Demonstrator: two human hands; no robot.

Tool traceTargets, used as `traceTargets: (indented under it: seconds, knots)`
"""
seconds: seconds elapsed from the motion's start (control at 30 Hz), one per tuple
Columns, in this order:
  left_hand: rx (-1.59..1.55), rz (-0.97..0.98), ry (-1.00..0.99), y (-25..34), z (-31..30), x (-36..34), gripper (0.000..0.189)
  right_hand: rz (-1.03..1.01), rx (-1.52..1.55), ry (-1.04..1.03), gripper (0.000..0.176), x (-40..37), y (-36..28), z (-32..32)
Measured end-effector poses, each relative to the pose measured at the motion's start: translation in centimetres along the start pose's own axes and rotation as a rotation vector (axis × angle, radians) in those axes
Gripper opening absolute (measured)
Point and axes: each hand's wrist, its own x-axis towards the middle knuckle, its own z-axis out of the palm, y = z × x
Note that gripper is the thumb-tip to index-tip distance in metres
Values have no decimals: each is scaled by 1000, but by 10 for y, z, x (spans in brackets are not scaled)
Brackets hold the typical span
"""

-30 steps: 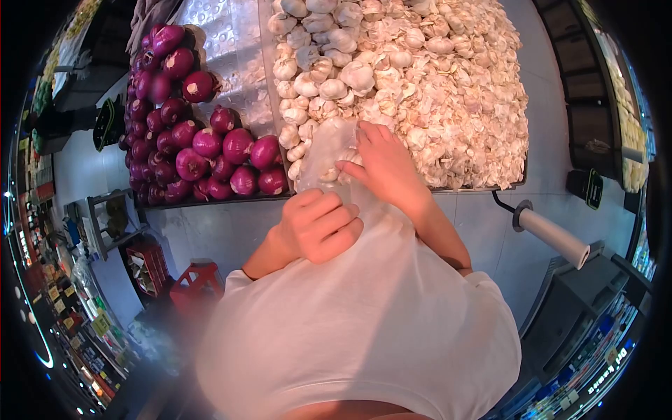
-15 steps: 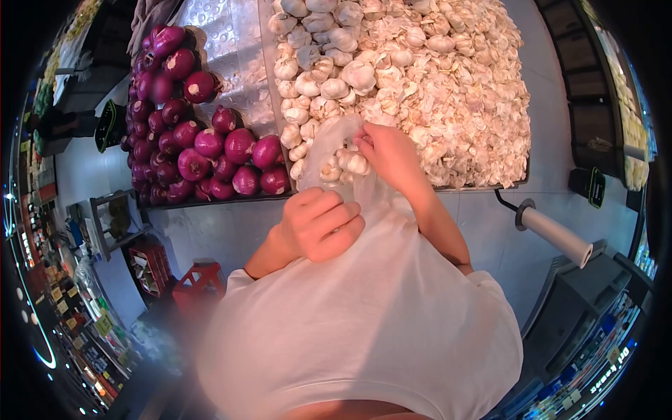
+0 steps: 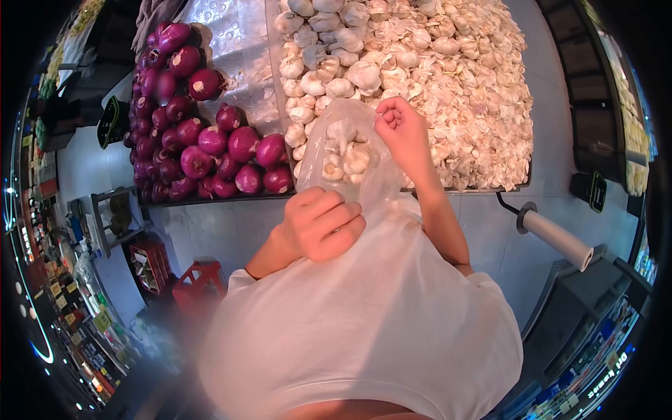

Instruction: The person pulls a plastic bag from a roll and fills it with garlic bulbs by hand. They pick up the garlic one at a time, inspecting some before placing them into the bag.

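A clear plastic bag (image 3: 318, 143) with several garlic bulbs (image 3: 356, 159) in it rests at the front edge of the garlic pile. My left hand (image 3: 322, 224) is closed in a fist at the bag's near end, gathering the plastic. At the bag's upper right edge, my right hand (image 3: 404, 136) has its fingers curled in, with the film at the fingertips. Loose garlic (image 3: 364, 75) lies just beyond the bag, whole bulbs to the left and papery skins (image 3: 469, 105) to the right.
Red onions (image 3: 210, 142) are heaped on the left, beside a metal display surface (image 3: 234, 42). A roll of plastic bags (image 3: 560, 238) sticks out on the right. A red plastic stool (image 3: 198, 283) and a red crate (image 3: 149, 264) stand on the floor at left.
My right hand has moved slightly up and right along the bag's edge. The bag now spreads wider and more of the garlic inside shows. My left hand has stayed put.
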Motion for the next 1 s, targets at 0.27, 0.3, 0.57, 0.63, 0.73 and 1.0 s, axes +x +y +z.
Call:
traceTargets:
  seconds: [0.27, 0.3, 0.57, 0.63, 0.73, 1.0]
  knots:
    - [-3, 6, -5, -1, -1, 3, 19, 25, 450, 131, 16, 34, 18, -18]
    - [-7, 6, -3, -1, -1, 3, 20, -122, 112, 193, 21, 35, 22, -21]
    - [-45, 25, 1, 0, 2, 6, 19, -379, -816, 190, 41, 27, 52, -14]
    - [-31, 39, 13, -2, 4, 6, 22, -399, -810, 205, 41, 24, 48, -13]
    - [-10, -180, 141, -1, -8, 2, 23, -393, -821, 202, 42, 14, 34, -10]
    - [-755, -1236, 473, -42, -7, -32, 50, -348, -919, -76, 53, -18, 28, -10]
